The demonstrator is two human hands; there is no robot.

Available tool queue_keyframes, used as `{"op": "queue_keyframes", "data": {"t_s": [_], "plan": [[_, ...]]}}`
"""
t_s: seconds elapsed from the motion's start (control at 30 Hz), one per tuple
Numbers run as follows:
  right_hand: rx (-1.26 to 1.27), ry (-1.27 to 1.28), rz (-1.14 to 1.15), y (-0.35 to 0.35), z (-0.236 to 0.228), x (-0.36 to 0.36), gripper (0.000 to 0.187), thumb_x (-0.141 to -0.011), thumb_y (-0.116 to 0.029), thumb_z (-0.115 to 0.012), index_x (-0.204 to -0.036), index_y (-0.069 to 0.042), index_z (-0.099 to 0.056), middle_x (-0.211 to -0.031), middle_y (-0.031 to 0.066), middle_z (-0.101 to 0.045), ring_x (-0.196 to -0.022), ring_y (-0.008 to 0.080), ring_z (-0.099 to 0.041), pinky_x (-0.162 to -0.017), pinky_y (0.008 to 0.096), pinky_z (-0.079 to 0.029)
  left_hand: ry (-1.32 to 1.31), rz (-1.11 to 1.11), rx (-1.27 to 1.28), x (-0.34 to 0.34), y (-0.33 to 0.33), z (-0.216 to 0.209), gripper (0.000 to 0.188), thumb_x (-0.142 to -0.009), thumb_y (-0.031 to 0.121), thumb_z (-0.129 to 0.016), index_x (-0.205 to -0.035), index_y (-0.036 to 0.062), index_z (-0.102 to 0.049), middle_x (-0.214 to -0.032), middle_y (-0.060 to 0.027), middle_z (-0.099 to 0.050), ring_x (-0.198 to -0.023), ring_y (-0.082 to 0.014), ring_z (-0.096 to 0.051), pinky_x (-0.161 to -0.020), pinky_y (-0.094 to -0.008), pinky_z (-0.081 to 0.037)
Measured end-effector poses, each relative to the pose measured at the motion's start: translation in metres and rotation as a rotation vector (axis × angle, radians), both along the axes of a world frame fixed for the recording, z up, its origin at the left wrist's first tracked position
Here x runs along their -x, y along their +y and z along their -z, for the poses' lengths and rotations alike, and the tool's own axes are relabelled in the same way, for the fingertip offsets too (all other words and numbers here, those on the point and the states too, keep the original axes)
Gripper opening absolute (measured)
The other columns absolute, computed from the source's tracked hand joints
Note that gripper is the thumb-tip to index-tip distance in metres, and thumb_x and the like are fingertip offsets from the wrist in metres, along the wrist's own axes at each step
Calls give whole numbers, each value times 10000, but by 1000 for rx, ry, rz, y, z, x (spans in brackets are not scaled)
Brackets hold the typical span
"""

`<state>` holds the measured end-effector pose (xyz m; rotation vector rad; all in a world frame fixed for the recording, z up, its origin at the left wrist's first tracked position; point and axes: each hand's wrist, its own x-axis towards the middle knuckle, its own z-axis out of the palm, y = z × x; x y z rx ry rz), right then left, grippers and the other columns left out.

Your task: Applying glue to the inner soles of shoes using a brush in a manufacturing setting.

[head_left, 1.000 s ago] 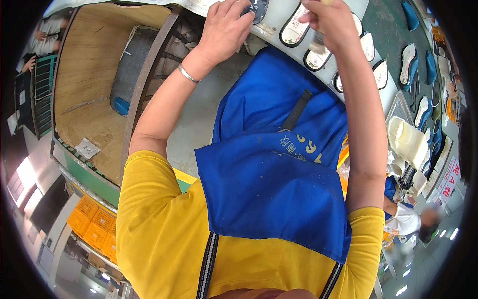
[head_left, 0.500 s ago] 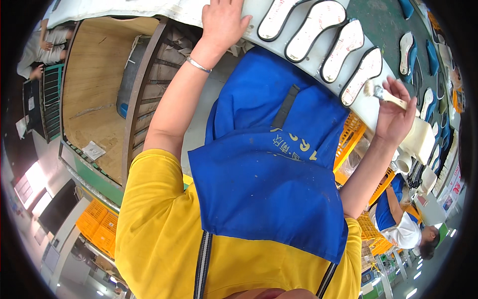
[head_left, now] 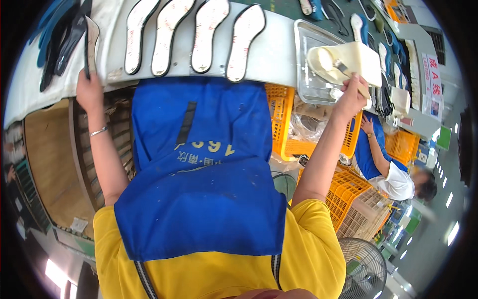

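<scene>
My left hand, blurred, is closed on the near end of a white insole with a black rim, at the far left of the table. Beside that insole lies a pile of black and blue shoe pieces. My right hand grips a brush by its wooden handle. The bristles are at the opening of a cream-coloured pot; whether they touch its contents I cannot tell. Several black-rimmed white insoles lie in a row between my hands.
The pot stands in a clear plastic tray on the white table. Yellow crates sit below the table's right side. Farther right a co-worker is at a bench. A fan stands behind, at lower right.
The view has swung to the right. My left hand, flat on the table before, now holds an insole at the left. My right hand has carried the brush from beside the insoles to the pot.
</scene>
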<state>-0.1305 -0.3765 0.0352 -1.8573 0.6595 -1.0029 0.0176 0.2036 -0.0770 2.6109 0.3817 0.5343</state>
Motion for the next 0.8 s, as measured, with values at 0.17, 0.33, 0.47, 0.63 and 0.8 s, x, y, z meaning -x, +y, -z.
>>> {"op": "queue_keyframes", "data": {"t_s": [0.17, 0.33, 0.47, 0.63, 0.8], "plan": [[15, 126, -19, -42, 30, -24, 270, -946, -241, -609, -857, 11, -648, -630, 43, -612, -519, 85, -539, -498, 235, -423, -144, 88, 870, -11, 46, 32, 226, -901, 102, -614, -1067, -47, -648, -933, -54, -668, -809, -105, -578, -727, -252, -465], [-41, 272, -52, -51, 43, -38, 288, -942, -240, -614, -824, 21, -645, -629, 62, -625, -508, 103, -566, -502, 244, -452, -163, 93, 1371, 6, 35, 2, 313, -934, 56, -586, -1231, -26, -531, -1165, -136, -643, -1015, -225, -647, -822, -315, -532], [-174, 19, -50, -52, 35, -31, 210, -936, -167, -628, -929, 42, -643, -701, 83, -648, -548, 122, -593, -531, 230, -480, -205, 282, 1486, 25, -15, -56, 400, -959, 31, -505, -1341, -57, -425, -1314, -178, -545, -1234, -276, -544, -1011, -387, -481], [-382, -83, -112, -57, 59, -20, 167, -919, -130, -644, -979, 26, -643, -783, 104, -666, -603, 143, -620, -585, 230, -513, -26, 519, 1686, 38, -97, -86, 478, -948, 57, -508, -1396, -47, -378, -1335, -186, -532, -1255, -286, -523, -1015, -382, -469], [-463, -40, 39, -52, 64, 0, 226, -951, -157, -587, -934, 67, -613, -789, 133, -670, -636, 171, -649, -554, 252, -507, 288, 629, 1868, 62, -176, -97, 421, -946, 42, -514, -1351, -48, -446, -1237, -237, -595, -1141, -298, -610, -913, -366, -542]]}}
